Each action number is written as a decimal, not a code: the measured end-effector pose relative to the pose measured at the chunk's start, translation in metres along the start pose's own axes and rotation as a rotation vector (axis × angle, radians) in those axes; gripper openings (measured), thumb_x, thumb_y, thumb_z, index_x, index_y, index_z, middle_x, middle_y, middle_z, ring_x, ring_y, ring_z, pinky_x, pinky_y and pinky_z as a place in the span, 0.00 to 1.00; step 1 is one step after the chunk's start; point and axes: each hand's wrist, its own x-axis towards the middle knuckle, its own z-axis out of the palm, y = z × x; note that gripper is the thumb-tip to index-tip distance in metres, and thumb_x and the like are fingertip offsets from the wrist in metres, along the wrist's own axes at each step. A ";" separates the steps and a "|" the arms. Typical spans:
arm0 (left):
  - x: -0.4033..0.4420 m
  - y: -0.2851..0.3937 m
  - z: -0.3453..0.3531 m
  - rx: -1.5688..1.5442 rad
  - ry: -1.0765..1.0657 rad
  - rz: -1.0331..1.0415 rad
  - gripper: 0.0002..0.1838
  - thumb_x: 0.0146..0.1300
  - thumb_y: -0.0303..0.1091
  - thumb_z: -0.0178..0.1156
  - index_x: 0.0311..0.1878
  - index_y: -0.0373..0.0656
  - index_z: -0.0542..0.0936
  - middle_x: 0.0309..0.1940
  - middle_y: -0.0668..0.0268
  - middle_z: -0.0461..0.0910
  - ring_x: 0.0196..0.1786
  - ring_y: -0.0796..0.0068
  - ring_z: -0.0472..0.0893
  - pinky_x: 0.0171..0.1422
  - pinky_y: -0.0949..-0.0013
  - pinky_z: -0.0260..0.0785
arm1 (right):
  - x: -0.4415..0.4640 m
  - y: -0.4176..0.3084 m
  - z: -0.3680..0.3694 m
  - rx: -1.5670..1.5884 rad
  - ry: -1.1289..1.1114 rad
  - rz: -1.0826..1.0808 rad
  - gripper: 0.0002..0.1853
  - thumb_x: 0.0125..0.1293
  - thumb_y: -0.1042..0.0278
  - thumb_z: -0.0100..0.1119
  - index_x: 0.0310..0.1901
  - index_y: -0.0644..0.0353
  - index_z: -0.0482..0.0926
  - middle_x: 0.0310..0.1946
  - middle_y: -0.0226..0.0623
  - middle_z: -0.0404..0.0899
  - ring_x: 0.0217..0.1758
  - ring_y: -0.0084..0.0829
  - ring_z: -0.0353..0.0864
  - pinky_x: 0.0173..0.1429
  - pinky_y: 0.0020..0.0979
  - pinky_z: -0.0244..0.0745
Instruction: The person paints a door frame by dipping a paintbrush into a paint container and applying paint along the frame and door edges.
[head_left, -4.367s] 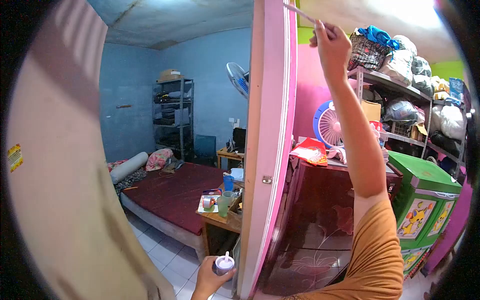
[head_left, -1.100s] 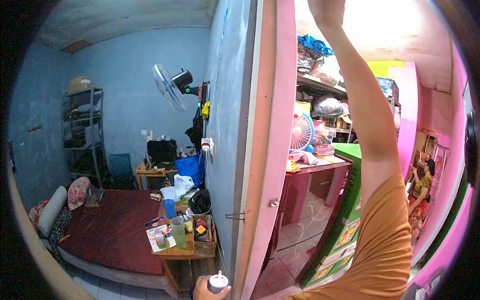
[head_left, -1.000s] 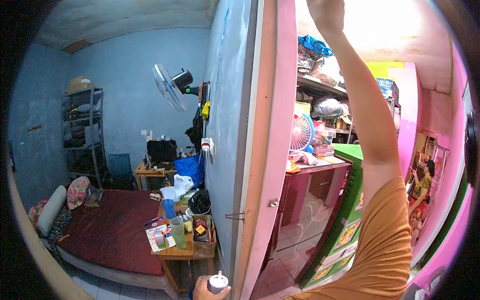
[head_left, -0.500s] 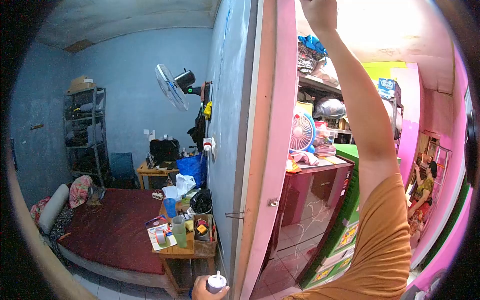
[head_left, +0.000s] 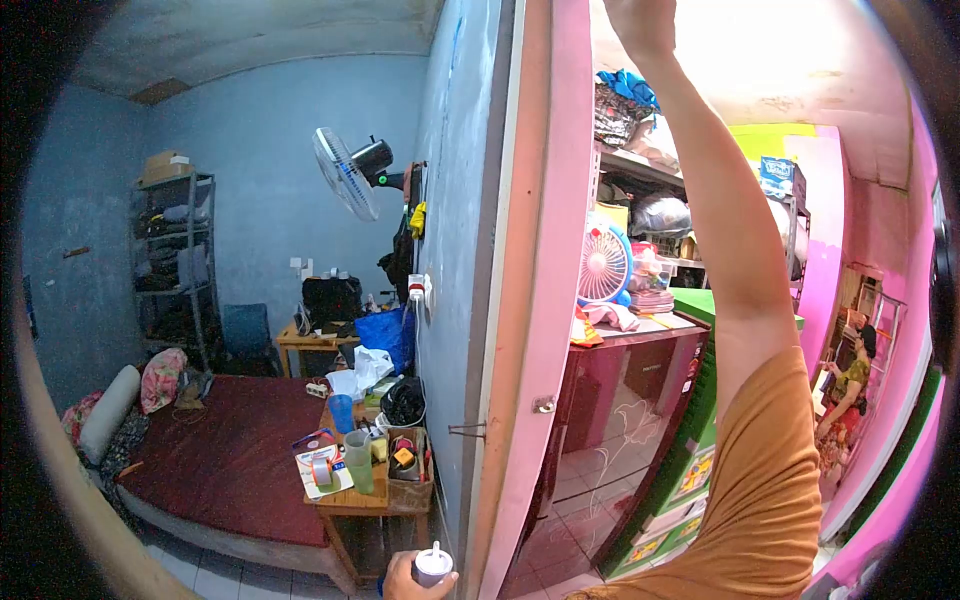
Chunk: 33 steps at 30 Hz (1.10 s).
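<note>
At the bottom edge, my left hand (head_left: pixel 404 578) is wrapped round a small greyish-purple cup (head_left: pixel 434 568). Its top is white, and a short white stick-like piece stands up from it. High on the other side, my right hand (head_left: pixel 643 28) reaches up at the end of a raised arm in an orange-brown sleeve (head_left: pixel 755 470). The upper border of the view cuts off its fingers, so I cannot see what they hold or touch. The pink door frame (head_left: pixel 558 230) stands beside that hand and arm.
Left of the blue wall (head_left: pixel 455 250) are a bed with a dark red cover (head_left: pixel 230 450), a cluttered wooden table (head_left: pixel 345 503) and a wall fan (head_left: pixel 345 175). To the right stand a dark red fridge (head_left: pixel 630 430) and green drawers (head_left: pixel 680 500). Another person (head_left: pixel 853 385) is farther back.
My hands keep nearly the same places, and the view shifts only slightly. At the far right, the other person's raised arm has come down.
</note>
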 end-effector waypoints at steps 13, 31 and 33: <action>-0.002 0.001 0.002 0.019 -0.011 -0.007 0.31 0.49 0.42 0.83 0.54 0.38 0.81 0.49 0.53 0.81 0.52 0.50 0.83 0.57 0.55 0.76 | 0.002 0.005 -0.018 -0.073 -0.036 -0.017 0.12 0.66 0.66 0.70 0.38 0.69 0.86 0.34 0.57 0.87 0.39 0.53 0.89 0.44 0.43 0.82; 0.003 0.009 0.007 -0.049 -0.081 0.033 0.29 0.50 0.40 0.82 0.52 0.37 0.81 0.50 0.53 0.81 0.54 0.49 0.82 0.59 0.54 0.74 | 0.040 0.007 -0.055 -0.158 -0.106 -0.052 0.10 0.65 0.66 0.70 0.38 0.67 0.87 0.31 0.55 0.87 0.36 0.52 0.89 0.41 0.43 0.81; 0.002 0.010 0.005 -0.060 -0.086 0.032 0.29 0.50 0.40 0.82 0.52 0.37 0.81 0.50 0.53 0.81 0.54 0.49 0.82 0.59 0.54 0.74 | 0.044 0.011 -0.056 -0.116 -0.013 -0.095 0.10 0.66 0.67 0.69 0.37 0.68 0.86 0.30 0.56 0.86 0.33 0.50 0.88 0.40 0.43 0.81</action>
